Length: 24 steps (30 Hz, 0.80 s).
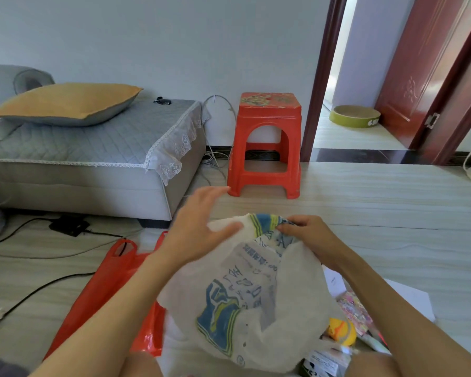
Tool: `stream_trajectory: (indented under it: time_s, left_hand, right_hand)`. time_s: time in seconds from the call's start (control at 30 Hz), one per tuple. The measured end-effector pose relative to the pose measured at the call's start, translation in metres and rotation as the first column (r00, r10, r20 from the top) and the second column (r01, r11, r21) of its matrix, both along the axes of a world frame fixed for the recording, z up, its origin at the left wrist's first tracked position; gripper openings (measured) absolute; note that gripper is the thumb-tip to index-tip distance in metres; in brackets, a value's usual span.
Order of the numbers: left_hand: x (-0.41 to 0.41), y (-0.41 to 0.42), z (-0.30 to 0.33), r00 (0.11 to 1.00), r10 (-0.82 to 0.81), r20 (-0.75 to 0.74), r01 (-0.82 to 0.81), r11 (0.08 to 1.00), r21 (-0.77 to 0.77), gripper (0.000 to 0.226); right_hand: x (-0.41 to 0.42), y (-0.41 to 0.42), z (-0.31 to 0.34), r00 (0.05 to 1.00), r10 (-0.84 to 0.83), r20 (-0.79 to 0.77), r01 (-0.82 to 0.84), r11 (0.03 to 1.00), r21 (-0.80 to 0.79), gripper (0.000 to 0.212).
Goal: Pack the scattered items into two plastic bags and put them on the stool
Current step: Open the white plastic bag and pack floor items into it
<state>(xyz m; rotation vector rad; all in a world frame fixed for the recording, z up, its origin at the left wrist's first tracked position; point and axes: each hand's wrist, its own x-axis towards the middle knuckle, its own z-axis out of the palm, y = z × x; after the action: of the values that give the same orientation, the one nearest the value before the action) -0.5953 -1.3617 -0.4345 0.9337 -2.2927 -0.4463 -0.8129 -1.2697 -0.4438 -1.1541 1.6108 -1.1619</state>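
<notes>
Right hand (307, 235) pinches the white bag's (256, 295) rim, left hand (201, 227) just beside.

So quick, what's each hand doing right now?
Left hand: open, fingers spread, touching the white plastic bag.
Right hand: pinching the bag's top edge.

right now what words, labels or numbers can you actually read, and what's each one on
None can be read for certain.
White plastic bag, pinched at its rim by the right hand: blue print, too blurred to read.
Green round tray past the doorway: white lettering, too small.
Small box at the bottom edge: label text too blurred.
Red stool: coloured picture on the seat, no legible words.
</notes>
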Motion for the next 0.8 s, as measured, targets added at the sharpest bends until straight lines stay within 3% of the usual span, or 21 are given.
stream_trajectory:
  time_s: [0.1, 0.17, 0.23, 0.3, 0.33, 0.4, 0.5, 0.6, 0.67, 0.8]
  left_hand:
    - [-0.025, 0.017, -0.006, 0.957, -0.036, 0.288, 0.086, 0.983, -0.161, 0.072]
    - [-0.029, 0.014, -0.005, 0.947, 0.033, 0.318, 0.013, 0.990, -0.140, 0.051]
    - [-0.023, 0.010, -0.001, 0.970, 0.003, 0.244, 0.008, 0.999, -0.045, 0.053]
    - [-0.016, 0.004, 0.002, 0.981, -0.074, 0.180, 0.068, 0.997, 0.042, 0.047]
    - [-0.012, 0.002, 0.003, 0.981, -0.095, 0.170, 0.083, 0.994, 0.077, 0.037]
    - [-0.008, -0.001, 0.002, 0.988, -0.101, 0.120, 0.083, 0.985, 0.149, 0.025]
    - [-0.006, 0.001, 0.006, 0.990, -0.128, 0.054, 0.107, 0.951, 0.291, 0.010]
    - [-0.001, 0.002, 0.005, 0.980, -0.187, 0.069, 0.145, 0.906, 0.399, 0.004]
    - [0.002, 0.002, 0.005, 0.980, -0.182, 0.083, 0.134, 0.903, 0.409, 0.011]
    - [0.001, 0.006, 0.002, 0.988, -0.133, 0.084, 0.096, 0.934, 0.344, 0.027]
  right_hand:
    - [0.009, -0.003, 0.006, 0.999, -0.024, 0.024, 0.026, 0.996, -0.083, 0.012]
    - [0.013, -0.004, 0.009, 0.999, -0.053, -0.013, 0.051, 0.993, -0.110, 0.016]
    - [0.010, -0.006, 0.004, 0.934, -0.157, -0.321, 0.117, 0.983, -0.141, 0.012]
    - [0.002, -0.006, -0.001, 0.724, -0.261, -0.638, 0.201, 0.965, -0.168, 0.012]
    - [-0.004, -0.005, -0.003, 0.665, -0.293, -0.687, 0.237, 0.955, -0.178, 0.014]
    - [-0.013, -0.003, -0.008, 0.679, -0.334, -0.654, 0.307, 0.938, -0.160, 0.016]
    - [-0.018, -0.002, -0.012, 0.803, -0.350, -0.483, 0.372, 0.927, -0.053, 0.017]
    - [-0.015, -0.002, -0.013, 0.917, -0.359, -0.175, 0.368, 0.929, 0.024, 0.017]
    - [-0.013, -0.001, -0.009, 0.924, -0.380, 0.044, 0.378, 0.925, 0.039, 0.021]
    - [0.001, -0.004, -0.003, 0.910, -0.412, -0.053, 0.409, 0.911, -0.056, 0.024]
